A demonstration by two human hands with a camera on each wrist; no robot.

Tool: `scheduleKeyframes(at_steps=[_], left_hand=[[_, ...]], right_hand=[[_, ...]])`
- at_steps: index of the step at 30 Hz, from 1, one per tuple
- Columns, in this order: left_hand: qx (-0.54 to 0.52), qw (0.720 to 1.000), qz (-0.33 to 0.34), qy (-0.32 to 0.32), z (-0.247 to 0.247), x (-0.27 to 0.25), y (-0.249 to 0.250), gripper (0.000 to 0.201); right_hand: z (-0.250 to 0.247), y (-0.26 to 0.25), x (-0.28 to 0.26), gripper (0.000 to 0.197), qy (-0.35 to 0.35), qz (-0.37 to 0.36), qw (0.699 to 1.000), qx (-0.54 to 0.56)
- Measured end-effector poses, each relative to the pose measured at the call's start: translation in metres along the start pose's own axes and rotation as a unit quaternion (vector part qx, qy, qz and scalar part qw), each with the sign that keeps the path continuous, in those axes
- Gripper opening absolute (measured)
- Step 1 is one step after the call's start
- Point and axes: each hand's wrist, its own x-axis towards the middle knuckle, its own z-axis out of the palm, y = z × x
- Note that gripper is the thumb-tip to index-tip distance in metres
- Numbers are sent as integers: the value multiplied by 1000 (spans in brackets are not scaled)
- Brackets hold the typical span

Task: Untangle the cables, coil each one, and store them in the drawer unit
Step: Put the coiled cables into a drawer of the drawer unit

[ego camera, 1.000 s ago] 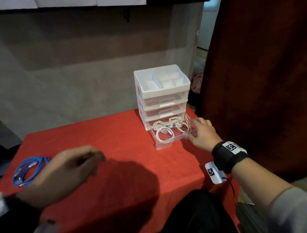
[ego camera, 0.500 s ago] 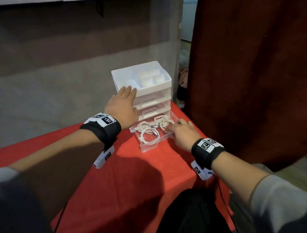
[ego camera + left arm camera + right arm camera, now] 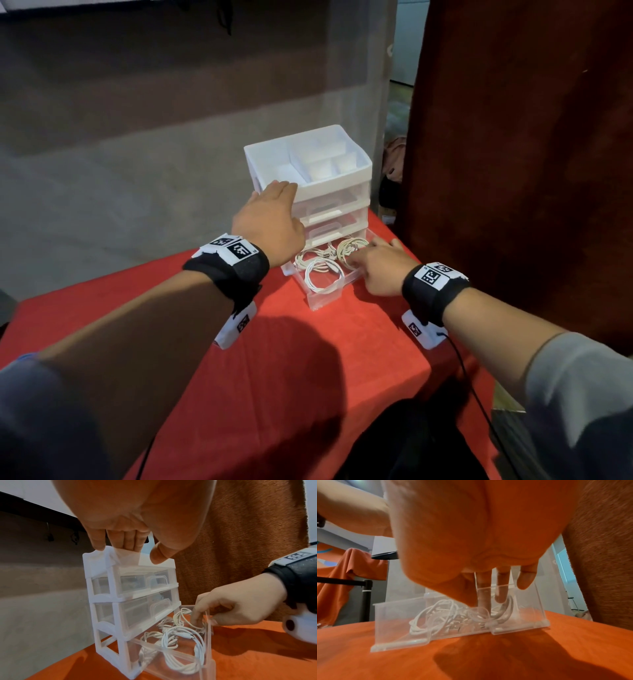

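A white drawer unit (image 3: 308, 192) stands at the far right of the table (image 3: 274, 377), which is covered in red cloth. Its open top tray (image 3: 267, 161) is split into compartments; nothing can be made out in them. Below it, two clear drawers (image 3: 137, 582) are closed, and their contents cannot be told through the plastic. The bottom drawer (image 3: 325, 291) is pulled out toward the near side, and coiled white cables (image 3: 322, 270) lie inside it, several loops overlapping one another.

The left hand (image 3: 270, 222) is laid on the near left corner of the unit's top, with straight fingers (image 3: 123, 539) on the rim and the thumb against the front edge; its grip is wide, pressing rather than clasping. The right hand (image 3: 380, 270) is placed at the right side wall of the open drawer, its fingers (image 3: 501, 588) dipped inside and touching the cables, with the thumb outside the wall. Whether the wall or a cable is actually pinched cannot be told.

Black wrist bands with printed markers (image 3: 239, 251) are worn on both arms. To the right of the table a dark red curtain (image 3: 513, 171) hangs close beside the unit. A grey wall (image 3: 137, 171) is seen behind.
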Motion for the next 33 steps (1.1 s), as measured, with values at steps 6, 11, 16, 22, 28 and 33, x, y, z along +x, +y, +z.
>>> scheduleKeyframes(at_steps=[6, 11, 16, 22, 28, 33], left_hand=[[-12, 1000, -10, -1, -1, -1, -1, 66], [-17, 1000, -12, -2, -5, -3, 1, 64], [-18, 1000, -9, -1, -6, -3, 1, 62], [-19, 1000, -7, 4, -3, -1, 1, 60], [-27, 1000, -7, 8, -1, -1, 0, 61], [-36, 999, -8, 12, 1, 0, -2, 62]], right_hand=[[14, 3, -2, 54, 76, -13, 995, -70], [16, 6, 9, 48, 22, -17, 994, -104], [8, 14, 18, 44, -6, -51, 994, -95], [15, 14, 31, 37, 22, -53, 993, -101], [14, 1, 56, 25, 123, -19, 987, -106], [9, -6, 58, 18, 275, 52, 951, -132]])
